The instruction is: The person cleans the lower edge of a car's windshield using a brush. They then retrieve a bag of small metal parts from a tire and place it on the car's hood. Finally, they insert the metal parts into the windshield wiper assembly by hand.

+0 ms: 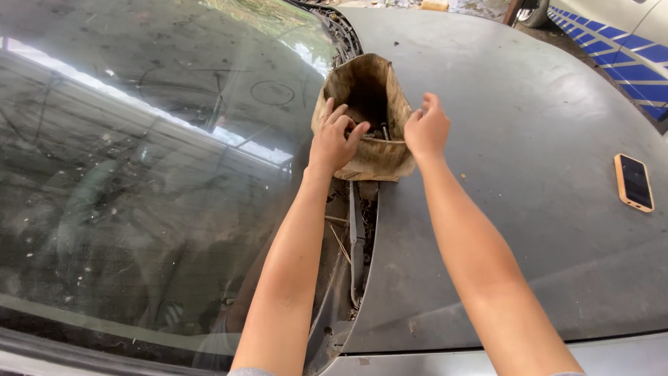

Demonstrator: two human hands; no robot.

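Observation:
A worn tan canvas bag (369, 80) stands open at the base of a car's windscreen, on the seam between glass and bonnet. Dark metal tools show inside its mouth. My left hand (334, 139) rests on the bag's near left rim, fingers curled over the edge and reaching in. Over on the near right rim, my right hand (426, 129) grips the fabric between thumb and fingers. Both arms stretch forward over the cowl.
The dusty windscreen (153, 174) fills the left, the grey bonnet (529, 209) the right. A wiper arm (356, 237) lies in the cowl gap below the bag. A phone in a tan case (633, 182) lies on the bonnet at far right. A blue-striped white car (626, 35) stands behind.

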